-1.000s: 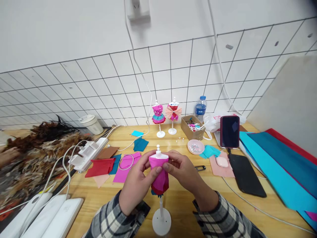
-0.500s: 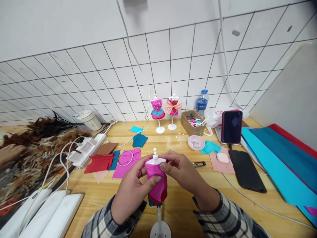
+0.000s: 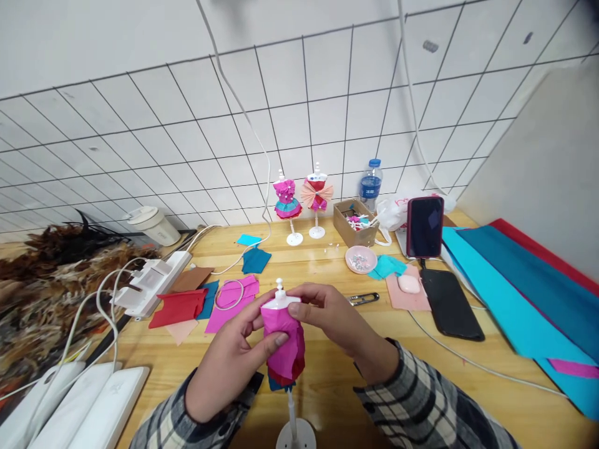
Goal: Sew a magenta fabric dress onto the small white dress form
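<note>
In front of me stands a small white mannequin [image 3: 280, 299] on a round white base [image 3: 296, 434]. Magenta paper [image 3: 285, 355] wraps its body, with red and dark teal layers showing below the hem. My left hand [image 3: 229, 352] is closed on the left side, its thumb lying across the magenta paper and its fingers behind the form. My right hand [image 3: 330, 318] pinches the top right edge near the shoulder, its other fingers behind the neck. The fingertips at the back are hidden.
Two dressed mannequins [image 3: 288, 206] [image 3: 317, 196] stand by the tiled wall, near a cardboard box [image 3: 353, 234] and water bottle [image 3: 370, 186]. Coloured paper pieces [image 3: 180, 307], a pink dish [image 3: 360, 259], a black-handled tool [image 3: 365, 299], a phone [image 3: 424, 227] and a power strip [image 3: 150, 284] surround the work.
The whole view has shifted slightly, so the scene sits further left. Both hands keep nearly the same hold on the mannequin. A hand at the far left edge is out of view now.
</note>
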`<control>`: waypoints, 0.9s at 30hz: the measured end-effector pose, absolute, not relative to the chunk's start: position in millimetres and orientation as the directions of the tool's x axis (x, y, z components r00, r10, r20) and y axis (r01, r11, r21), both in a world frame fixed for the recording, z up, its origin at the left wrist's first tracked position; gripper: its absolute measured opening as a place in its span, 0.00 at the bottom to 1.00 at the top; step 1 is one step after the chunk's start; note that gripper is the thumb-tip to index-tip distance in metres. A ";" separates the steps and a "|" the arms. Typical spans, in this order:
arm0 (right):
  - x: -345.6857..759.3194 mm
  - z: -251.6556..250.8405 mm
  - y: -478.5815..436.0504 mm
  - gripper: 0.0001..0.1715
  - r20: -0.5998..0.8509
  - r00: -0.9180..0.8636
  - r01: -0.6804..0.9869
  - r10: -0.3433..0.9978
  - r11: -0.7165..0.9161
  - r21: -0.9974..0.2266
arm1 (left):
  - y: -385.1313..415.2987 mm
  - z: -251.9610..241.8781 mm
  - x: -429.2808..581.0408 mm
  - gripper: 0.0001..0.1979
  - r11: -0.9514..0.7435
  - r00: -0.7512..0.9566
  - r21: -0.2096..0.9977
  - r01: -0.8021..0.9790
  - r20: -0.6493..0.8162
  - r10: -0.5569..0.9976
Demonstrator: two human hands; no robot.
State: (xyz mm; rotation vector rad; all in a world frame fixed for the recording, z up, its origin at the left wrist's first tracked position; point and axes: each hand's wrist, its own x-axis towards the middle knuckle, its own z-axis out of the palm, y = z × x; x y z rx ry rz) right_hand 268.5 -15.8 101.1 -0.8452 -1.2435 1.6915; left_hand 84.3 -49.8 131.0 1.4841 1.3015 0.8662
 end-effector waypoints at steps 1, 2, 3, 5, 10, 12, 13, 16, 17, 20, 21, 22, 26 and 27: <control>268.3 98.7 -20.0 0.25 -0.015 -0.407 -0.235 0.913 -0.121 -0.964 | -50.7 131.0 82.2 0.35 0.023 0.171 0.948 0.317 -0.081 0.982; 268.5 95.1 -25.6 0.28 0.007 -0.425 -0.224 0.905 -0.098 -0.970 | -51.8 131.2 79.6 0.35 0.028 0.155 0.944 0.329 -0.083 0.984; 268.9 90.3 -32.6 0.30 0.024 -0.468 -0.197 0.884 -0.078 -0.977 | -53.0 131.4 76.5 0.35 0.030 0.137 0.939 0.343 -0.081 0.987; 269.4 77.1 -49.3 0.28 0.016 -0.594 -0.084 0.805 -0.042 -0.996 | -54.9 131.7 69.7 0.36 0.032 0.101 0.930 0.366 -0.074 0.992; 263.2 44.7 -80.9 0.11 -0.128 -0.704 0.155 0.699 -0.025 -0.988 | -51.9 128.6 58.6 0.37 0.040 0.066 0.929 0.369 -0.069 0.995; 259.2 39.7 -82.8 0.11 -0.174 -0.687 0.148 0.706 -0.098 -0.984 | -48.0 125.5 58.9 0.37 0.038 0.090 0.947 0.318 -0.070 0.993; 257.3 38.5 -82.0 0.11 -0.197 -0.671 0.133 0.715 -0.145 -0.980 | -45.8 123.3 59.8 0.38 0.038 0.122 0.960 0.277 -0.074 0.990; 252.8 34.9 -78.1 0.12 -0.239 -0.645 0.043 0.725 -0.278 -0.960 | -39.8 114.2 63.4 0.38 0.068 0.248 0.990 0.127 -0.098 0.964; 251.6 32.7 -77.3 0.12 -0.250 -0.641 0.016 0.725 -0.314 -0.949 | -38.1 110.6 64.3 0.36 0.089 0.282 0.992 0.090 -0.111 0.953; 249.0 25.2 -77.0 0.12 -0.284 -0.635 -0.025 0.718 -0.387 -0.922 | -34.0 101.0 64.5 0.26 0.137 0.327 0.989 0.055 -0.148 0.934; 248.7 23.4 -77.5 0.12 -0.290 -0.636 -0.027 0.715 -0.397 -0.918 | -33.2 98.9 63.7 0.23 0.145 0.337 0.988 0.060 -0.157 0.928; 248.6 22.4 -78.1 0.11 -0.293 -0.639 -0.028 0.712 -0.401 -0.916 | -32.7 97.6 62.5 0.20 0.149 0.346 0.986 0.070 -0.164 0.924; 249.7 23.6 -79.4 0.09 -0.305 -0.647 -0.019 0.699 -0.415 -0.910 | -31.7 97.3 56.8 0.16 0.148 0.324 0.980 0.133 -0.184 0.928; 250.2 24.1 -79.0 0.09 -0.307 -0.643 -0.019 0.702 -0.415 -0.910 | -31.3 97.7 55.6 0.18 0.147 0.299 0.976 0.158 -0.189 0.935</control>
